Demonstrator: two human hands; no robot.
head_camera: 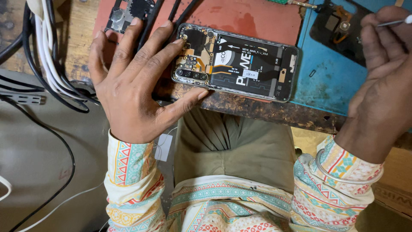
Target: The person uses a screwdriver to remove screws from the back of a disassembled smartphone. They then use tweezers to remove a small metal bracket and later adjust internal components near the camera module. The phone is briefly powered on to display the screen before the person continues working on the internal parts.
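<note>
An opened smartphone (pixel 253 68) lies back-up near the bench's front edge, its black battery and gold circuit board exposed. My left hand (pixel 133 86) rests spread at the phone's camera end, fingertips on its top corner and thumb along its near edge. My right hand (pixel 382 81) hovers to the right of the phone, fingers closed on a thin metal tool (pixel 392 22) with a white handle end. A black back cover (pixel 339 32) lies on the blue mat beyond it.
A red mat (pixel 257 17) and a blue mat (pixel 326 81) cover the worn bench. A small circuit part (pixel 126 13) lies at the top. Black and white cables (pixel 47 60) hang at the left. My lap is below the bench edge.
</note>
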